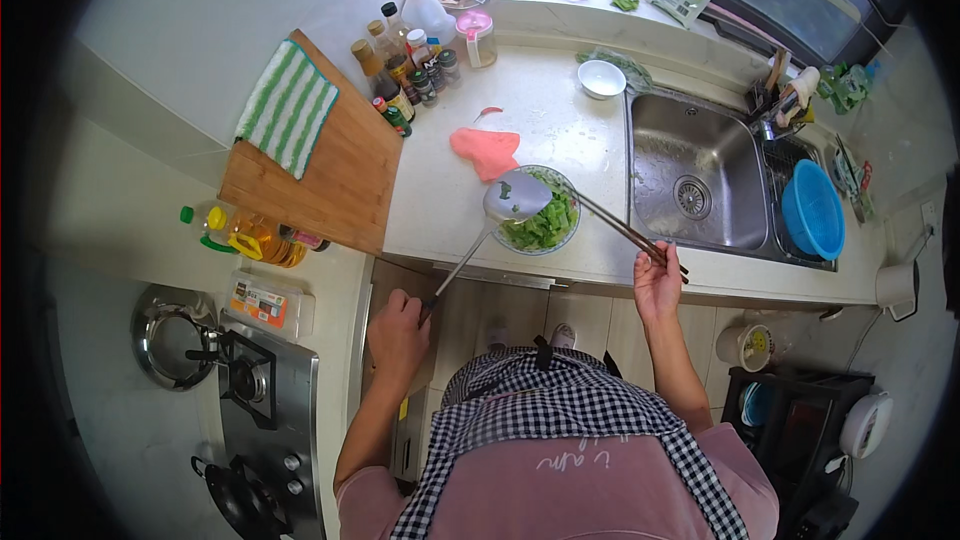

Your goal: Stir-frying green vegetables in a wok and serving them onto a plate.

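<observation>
My left hand (399, 330) is closed around the dark handle of a metal ladle (517, 196), whose head is tilted over the left side of a patterned bowl (551, 249). Bits of green leaf cling to the ladle. Chopped leafy greens (546, 225) fill the bowl. In my right hand (657, 281) is a pair of long brown chopsticks (611, 220), their tips at the bowl's upper right edge. A pink cloth (486, 152) lies just beyond the bowl, with a red chili pepper (490, 112) behind it.
A steel sink (694, 157) is on the right, with a blue basket (812, 210) beside it. A white bowl (601, 79) stands near its back corner. Seasoning bottles (390, 64) and a wooden cutting board (330, 187) are at left. A gas stove (289, 397) holds a black wok (238, 499).
</observation>
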Demonstrator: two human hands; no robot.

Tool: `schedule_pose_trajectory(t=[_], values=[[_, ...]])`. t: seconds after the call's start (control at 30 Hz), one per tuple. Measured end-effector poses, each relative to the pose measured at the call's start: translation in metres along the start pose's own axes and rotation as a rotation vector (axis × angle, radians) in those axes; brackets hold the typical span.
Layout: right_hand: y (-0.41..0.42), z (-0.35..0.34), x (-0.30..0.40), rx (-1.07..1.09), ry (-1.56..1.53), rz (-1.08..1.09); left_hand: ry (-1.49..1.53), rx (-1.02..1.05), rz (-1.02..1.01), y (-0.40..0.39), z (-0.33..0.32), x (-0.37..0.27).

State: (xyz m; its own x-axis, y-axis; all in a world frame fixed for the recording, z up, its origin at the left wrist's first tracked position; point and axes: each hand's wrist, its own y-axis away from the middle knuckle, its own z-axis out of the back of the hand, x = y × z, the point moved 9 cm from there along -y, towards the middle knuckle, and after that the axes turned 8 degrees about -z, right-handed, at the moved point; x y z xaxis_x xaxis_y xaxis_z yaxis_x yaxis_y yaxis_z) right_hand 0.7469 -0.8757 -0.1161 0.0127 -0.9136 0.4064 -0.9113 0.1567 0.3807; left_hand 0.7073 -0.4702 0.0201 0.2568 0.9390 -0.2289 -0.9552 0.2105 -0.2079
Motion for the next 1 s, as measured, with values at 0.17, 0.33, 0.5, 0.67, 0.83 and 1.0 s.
schedule_pose_trajectory(t=[0.17,0.33,0.5,0.67,0.83,1.0], values=[[0.009,-0.032,-0.022,0.196,0.213,-0.055,-0.019,0.04,0.003,-0.005,-0.004,-0.01],[0.005,-0.032,-0.029,0.196,0.325,-0.027,-0.04,0.053,0.011,-0.004,-0.001,-0.017],[-0.017,-0.023,-0.024,0.162,0.354,0.007,-0.045,0.062,0.026,0.005,0.005,-0.017],[-0.037,0.0,-0.025,-0.01,0.342,0.043,-0.087,0.092,0.037,0.014,0.005,-0.013],[-0.023,-0.032,-0.038,0.142,0.325,-0.069,-0.117,0.099,0.043,0.019,0.008,-0.013],[-0.028,-0.033,-0.051,0.166,0.351,-0.108,-0.104,0.106,0.036,0.015,0.012,-0.02]])
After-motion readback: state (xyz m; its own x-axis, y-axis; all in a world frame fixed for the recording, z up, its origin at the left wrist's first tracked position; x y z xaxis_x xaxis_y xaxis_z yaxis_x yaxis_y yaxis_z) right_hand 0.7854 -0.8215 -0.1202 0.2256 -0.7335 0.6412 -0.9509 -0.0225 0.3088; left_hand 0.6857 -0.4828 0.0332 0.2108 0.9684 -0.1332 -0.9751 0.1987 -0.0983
